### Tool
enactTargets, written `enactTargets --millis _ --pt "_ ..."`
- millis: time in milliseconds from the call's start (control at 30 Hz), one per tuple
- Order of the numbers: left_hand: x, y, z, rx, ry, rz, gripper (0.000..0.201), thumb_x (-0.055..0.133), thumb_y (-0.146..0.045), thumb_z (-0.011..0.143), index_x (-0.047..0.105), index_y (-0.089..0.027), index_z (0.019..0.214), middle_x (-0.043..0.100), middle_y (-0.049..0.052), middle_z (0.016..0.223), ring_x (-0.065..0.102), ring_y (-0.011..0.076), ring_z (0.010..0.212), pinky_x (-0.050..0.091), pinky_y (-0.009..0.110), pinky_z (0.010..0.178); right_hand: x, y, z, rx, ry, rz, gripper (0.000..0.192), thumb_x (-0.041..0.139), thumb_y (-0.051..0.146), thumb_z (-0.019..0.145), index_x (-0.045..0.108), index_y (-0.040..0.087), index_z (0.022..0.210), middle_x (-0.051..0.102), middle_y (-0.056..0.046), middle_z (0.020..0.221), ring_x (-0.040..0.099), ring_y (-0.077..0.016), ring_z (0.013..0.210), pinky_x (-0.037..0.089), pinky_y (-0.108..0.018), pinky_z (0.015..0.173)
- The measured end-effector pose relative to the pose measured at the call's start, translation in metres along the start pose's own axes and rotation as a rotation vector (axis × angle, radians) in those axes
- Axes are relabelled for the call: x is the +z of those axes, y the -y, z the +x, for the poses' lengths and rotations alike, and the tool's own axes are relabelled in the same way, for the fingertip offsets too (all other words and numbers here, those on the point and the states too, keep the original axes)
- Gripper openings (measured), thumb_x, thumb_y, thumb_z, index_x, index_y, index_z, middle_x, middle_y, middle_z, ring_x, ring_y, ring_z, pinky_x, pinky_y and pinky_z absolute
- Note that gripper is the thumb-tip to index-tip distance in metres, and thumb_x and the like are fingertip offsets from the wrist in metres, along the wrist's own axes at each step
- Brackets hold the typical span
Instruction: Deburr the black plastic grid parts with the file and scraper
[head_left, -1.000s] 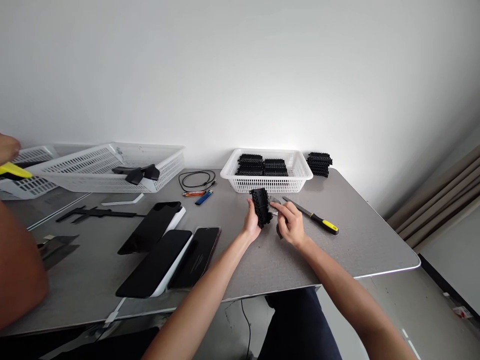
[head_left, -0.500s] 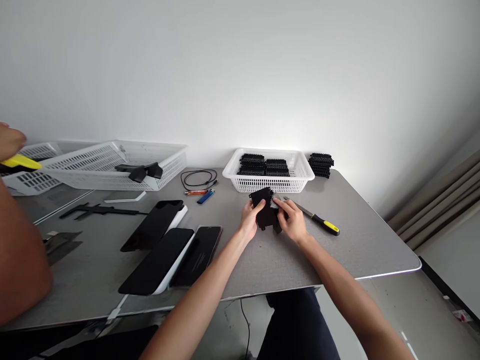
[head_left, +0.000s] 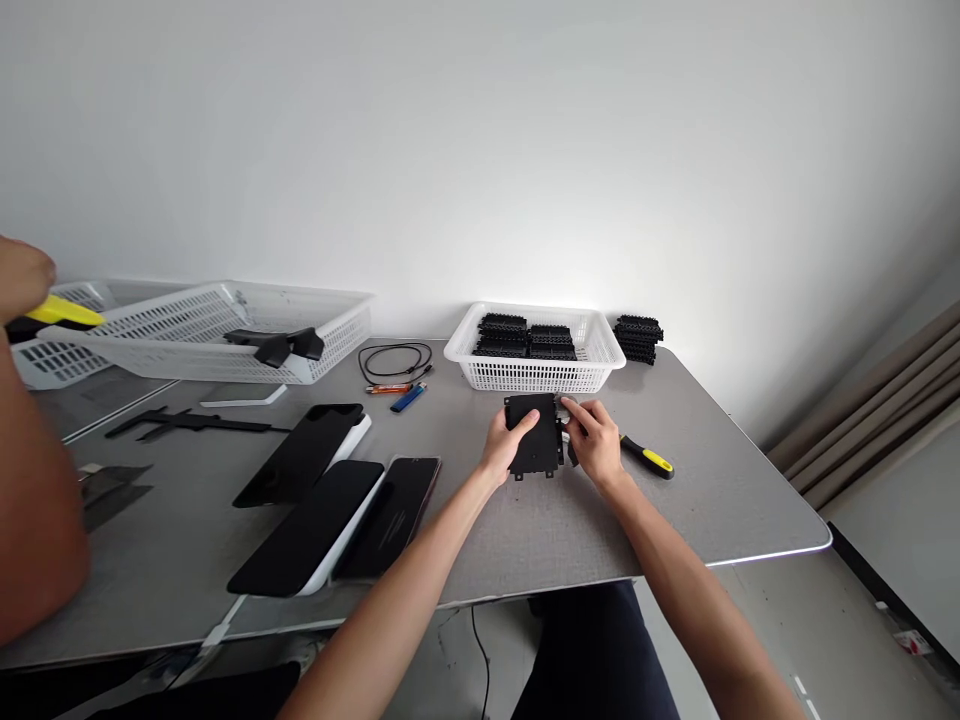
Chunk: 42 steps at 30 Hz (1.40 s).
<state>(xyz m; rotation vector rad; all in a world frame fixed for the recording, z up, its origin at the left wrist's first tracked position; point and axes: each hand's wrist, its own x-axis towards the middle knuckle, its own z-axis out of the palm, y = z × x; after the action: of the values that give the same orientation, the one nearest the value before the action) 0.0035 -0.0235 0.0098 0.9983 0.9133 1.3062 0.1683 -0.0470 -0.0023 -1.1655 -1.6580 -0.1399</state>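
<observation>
Head view: black plastic plate [head_left: 534, 447], flat on table [head_left: 712, 500], just in front of white basket [head_left: 536, 375]. Left hand [head_left: 504, 448] grips its left edge; right hand [head_left: 595, 440] pinches right edge. Step: handling the plate's edge; next calls for steadying.

Both forearms run up from bottom centre, converging mid-frame. Left hand [head_left: 508, 447] curled, fingers gripping, thumb on top. Right hand [head_left: 598, 440] curled, fingertips pinching toward left.

Small assembly workshop: grey worktable [head_left: 525, 520], white baskets [head_left: 536, 372] of black parts [head_left: 525, 335], file [head_left: 645, 458].
</observation>
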Motion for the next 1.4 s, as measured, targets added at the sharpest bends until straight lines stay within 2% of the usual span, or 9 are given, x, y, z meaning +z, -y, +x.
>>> enactTargets --millis 400,533,633,700,767,867,967,1200,1400 --pt "-0.002 -0.002 -0.001 0.01 -0.022 -0.022 0.052 0.084 -0.047 0.06 0.066 -0.016 0.097 0.072 0.01 0.091 0.069 0.0251 0.078 0.058 0.037 0.067 -0.001 0.007 0.002 -0.057 0.194 -0.145 0.038 0.043 0.017 0.092 0.071 0.02 0.118 0.064 -0.007 0.087 0.06 -0.017 0.074 0.048 -0.027 0.063" --pt "-0.009 -0.001 0.006 0.034 -0.135 -0.069 0.051 0.085 -0.046 0.059 0.066 -0.017 0.095 0.071 0.008 0.087 0.069 0.0242 0.076 0.058 0.038 0.068 -0.006 0.006 0.003 -0.131 0.38 -0.052 0.037 0.045 0.014 0.089 0.072 0.019 0.114 0.063 -0.005 0.083 0.059 -0.0149 0.07 0.045 -0.026 0.064" --pt "-0.016 0.0 0.013 0.068 -0.251 -0.083 0.047 0.084 -0.044 0.06 0.066 -0.017 0.094 0.07 0.006 0.083 0.069 0.0227 0.077 0.057 0.036 0.071 -0.007 0.006 0.001 -0.184 0.482 -0.012 0.031 0.049 0.012 0.084 0.076 0.02 0.095 0.062 -0.002 0.075 0.056 -0.0128 0.064 0.042 -0.025 0.062" --pt "-0.019 0.001 0.015 0.057 -0.313 -0.092 0.044 0.084 -0.044 0.061 0.065 -0.018 0.092 0.07 0.006 0.083 0.069 0.0223 0.076 0.057 0.035 0.069 -0.007 0.006 0.0 -0.182 0.462 -0.01 0.025 0.051 0.013 0.08 0.075 0.021 0.077 0.06 -0.001 0.068 0.055 -0.0126 0.061 0.041 -0.025 0.06" --pt "-0.019 0.003 0.016 0.048 -0.328 -0.088 0.043 0.083 -0.044 0.061 0.065 -0.019 0.091 0.07 0.006 0.085 0.068 0.0222 0.076 0.057 0.034 0.066 -0.008 0.006 0.0 -0.122 0.348 0.007 0.024 0.052 0.015 0.081 0.074 0.021 0.075 0.062 -0.002 0.07 0.057 -0.0134 0.063 0.043 -0.025 0.062" --pt "-0.015 0.006 0.011 0.06 -0.248 -0.024 0.043 0.083 -0.045 0.061 0.066 -0.018 0.091 0.071 0.007 0.089 0.068 0.0222 0.077 0.056 0.032 0.064 -0.009 0.005 0.004 0.055 0.103 0.07 0.031 0.047 0.021 0.089 0.074 0.02 0.104 0.066 -0.005 0.085 0.061 -0.0153 0.073 0.048 -0.027 0.069" --pt "-0.009 0.009 0.006 0.059 -0.137 0.057 0.044 0.082 -0.047 0.063 0.067 -0.018 0.092 0.071 0.008 0.091 0.067 0.023 0.078 0.055 0.033 0.065 -0.01 0.003 0.008 0.144 -0.014 0.115 0.039 0.04 0.025 0.096 0.066 0.018 0.124 0.064 -0.007 0.09 0.062 -0.0165 0.078 0.05 -0.03 0.074" --pt "-0.004 0.017 0.002 0.127 0.008 0.183 0.045 0.071 -0.057 0.073 0.067 -0.019 0.095 0.069 0.007 0.088 0.065 0.0231 0.084 0.052 0.033 0.077 -0.001 0.002 0.007 0.077 0.051 0.066 0.039 0.043 0.021 0.096 0.066 0.021 0.127 0.061 -0.01 0.1 0.06 -0.0195 0.09 0.052 -0.036 0.085" --pt "-0.006 0.015 0.002 0.244 0.05 0.426 0.044 0.058 -0.062 0.082 0.062 -0.019 0.089 0.066 0.005 0.082 0.062 0.0203 0.077 0.048 0.03 0.071 0.0 0.003 0.005 0.015 0.152 0.004 0.038 0.043 0.018 0.095 0.067 0.021 0.125 0.06 -0.011 0.106 0.062 -0.0204 0.092 0.056 -0.036 0.083"
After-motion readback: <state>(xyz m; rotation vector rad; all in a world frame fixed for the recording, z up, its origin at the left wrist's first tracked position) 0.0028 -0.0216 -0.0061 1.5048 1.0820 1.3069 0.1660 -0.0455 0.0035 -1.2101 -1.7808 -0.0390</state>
